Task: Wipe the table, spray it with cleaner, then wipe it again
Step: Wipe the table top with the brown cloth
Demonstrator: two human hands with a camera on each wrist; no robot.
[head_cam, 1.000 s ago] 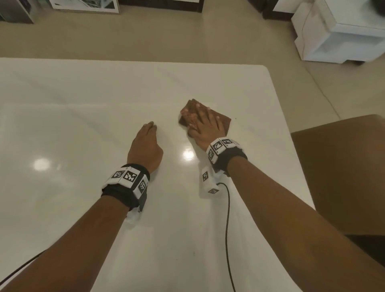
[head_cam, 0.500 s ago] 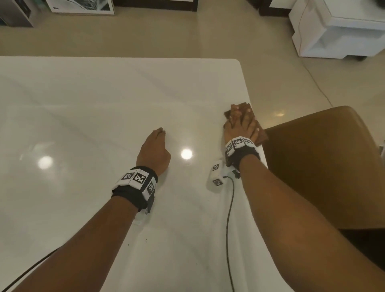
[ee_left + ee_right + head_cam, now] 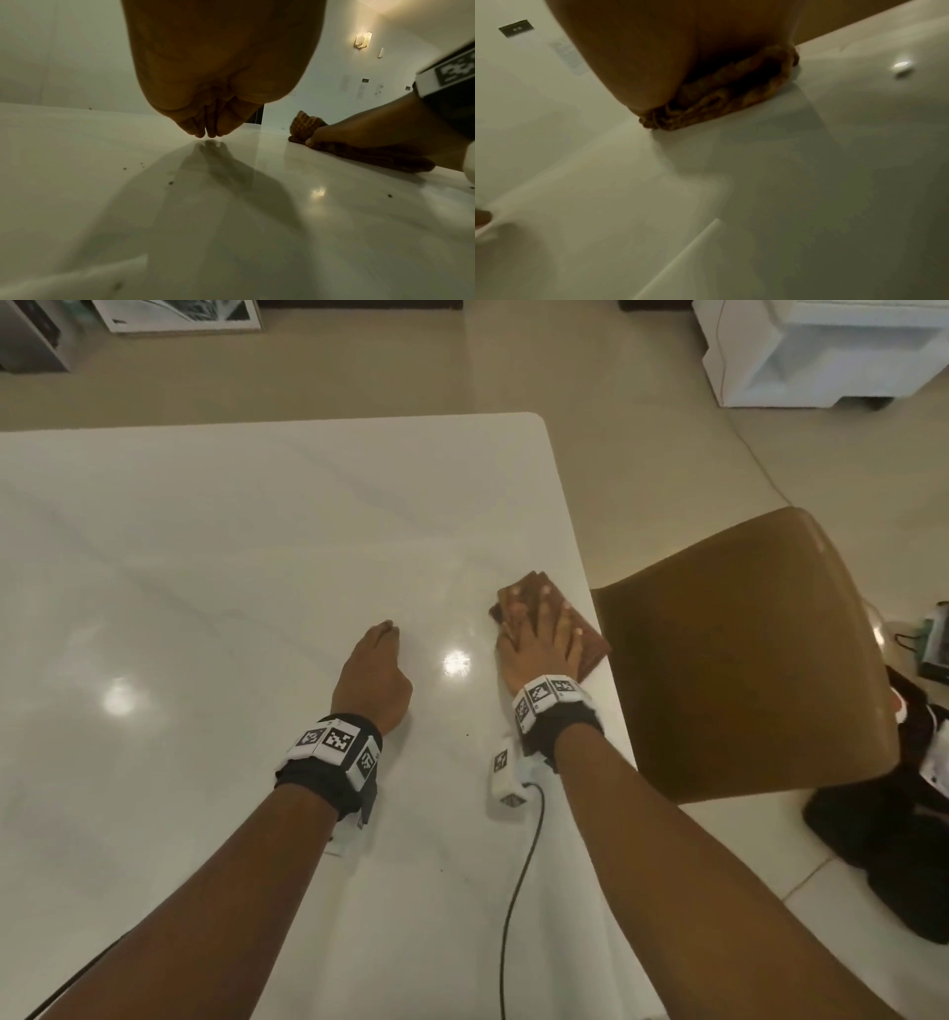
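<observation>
Brown cloth (image 3: 590,644) lies flat under right hand (image 3: 539,644).

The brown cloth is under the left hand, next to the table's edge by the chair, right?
Not quite: the brown cloth is under the right hand, pressed flat near the table edge by the chair. The head view shows the left hand resting on bare tabletop.

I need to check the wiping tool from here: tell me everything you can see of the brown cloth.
The brown cloth is a folded, textured fabric pad, waffle-like in the left wrist view, its layered edges showing in the right wrist view. It lies flat on the white table, close to the table's right edge beside the tan chair. The right hand presses on it with spread, straight fingers, covering most of it. The left hand rests apart from it.
</observation>
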